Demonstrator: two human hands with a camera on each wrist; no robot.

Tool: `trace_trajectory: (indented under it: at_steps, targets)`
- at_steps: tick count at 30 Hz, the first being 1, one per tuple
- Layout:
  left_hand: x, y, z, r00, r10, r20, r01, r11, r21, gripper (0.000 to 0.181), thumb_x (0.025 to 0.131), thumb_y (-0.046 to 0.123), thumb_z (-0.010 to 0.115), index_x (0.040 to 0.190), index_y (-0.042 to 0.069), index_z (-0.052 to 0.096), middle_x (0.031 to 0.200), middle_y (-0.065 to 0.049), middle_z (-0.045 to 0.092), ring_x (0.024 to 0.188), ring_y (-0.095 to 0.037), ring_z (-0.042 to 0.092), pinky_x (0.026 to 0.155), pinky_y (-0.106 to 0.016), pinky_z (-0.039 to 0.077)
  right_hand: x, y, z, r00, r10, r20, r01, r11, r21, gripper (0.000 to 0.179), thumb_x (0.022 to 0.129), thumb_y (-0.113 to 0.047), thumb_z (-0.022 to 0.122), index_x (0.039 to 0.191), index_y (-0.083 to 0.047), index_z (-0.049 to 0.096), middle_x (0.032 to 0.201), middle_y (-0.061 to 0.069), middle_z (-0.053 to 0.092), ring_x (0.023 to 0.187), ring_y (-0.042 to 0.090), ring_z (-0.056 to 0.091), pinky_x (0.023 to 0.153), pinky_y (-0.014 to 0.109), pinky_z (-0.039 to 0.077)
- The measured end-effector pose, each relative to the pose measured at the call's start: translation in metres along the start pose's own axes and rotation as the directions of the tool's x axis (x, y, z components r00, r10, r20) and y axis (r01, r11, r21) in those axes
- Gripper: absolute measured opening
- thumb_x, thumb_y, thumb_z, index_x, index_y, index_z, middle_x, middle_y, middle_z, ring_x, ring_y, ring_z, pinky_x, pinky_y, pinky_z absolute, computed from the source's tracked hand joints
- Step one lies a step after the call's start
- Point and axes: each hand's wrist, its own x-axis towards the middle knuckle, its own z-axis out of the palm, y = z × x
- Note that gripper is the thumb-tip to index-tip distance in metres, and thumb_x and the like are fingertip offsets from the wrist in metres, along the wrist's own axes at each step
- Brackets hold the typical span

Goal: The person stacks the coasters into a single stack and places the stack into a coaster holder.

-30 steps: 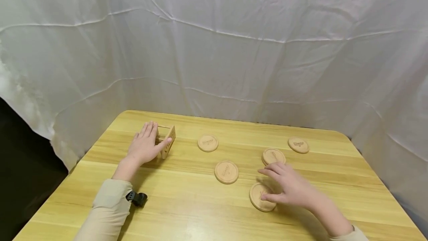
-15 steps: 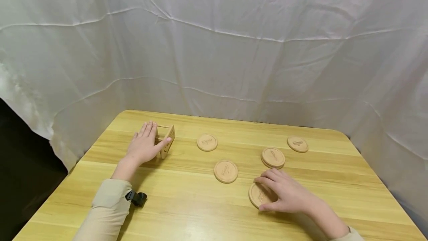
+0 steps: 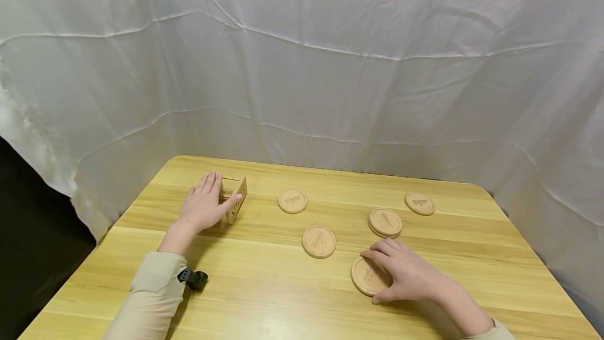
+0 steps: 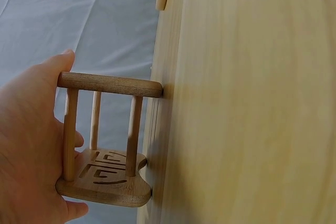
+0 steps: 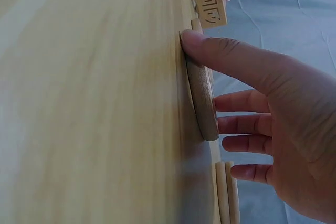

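At the table's left, my left hand (image 3: 200, 208) grips a small wooden coaster holder (image 3: 239, 201) across its top. The thumb lies against the right side panel, and the fingers reach over the other one. In the left wrist view the holder (image 4: 110, 195) shows cut-out panels joined by round posts, with no coaster between them. My right hand (image 3: 408, 273) holds a round wooden coaster (image 3: 368, 277) by its edges, thumb at the near edge and fingers at the far one. That coaster is still low at the table; the right wrist view shows the thumb on its rim (image 5: 202, 103).
Two stacked coasters (image 3: 385, 222) lie just beyond my right hand. Single coasters lie at the far right (image 3: 420, 203), the middle (image 3: 319, 242) and nearer the holder (image 3: 292, 201). A pale cloth (image 3: 302, 93) hangs behind the wooden table (image 3: 264, 277).
My right hand has come down from above the coaster and drawn slightly back, its thumb now at the near edge. My left hand and the holder have stayed put.
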Motion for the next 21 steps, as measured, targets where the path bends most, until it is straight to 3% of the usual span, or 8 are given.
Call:
trace_trajectory:
  at_steps: [21]
  targets:
    - [-0.0001, -0.0017, 0.0026, 1.0, -0.002, -0.009, 0.002, 1.0, 0.0, 0.098, 0.094, 0.072, 0.028, 0.156, -0.001, 0.004, 0.163, -0.023, -0.001, 0.151, -0.041, -0.002, 0.119, -0.065, 0.003, -0.0007, -0.0011, 0.0001, 1.0, 0.028, 0.005, -0.029, 0.998, 0.048, 0.08, 0.062, -0.06, 0.082, 0.126, -0.017, 0.061, 0.116, -0.013, 0.054, 0.109, 0.005, 0.047, 0.095, 0.037, 0.046]
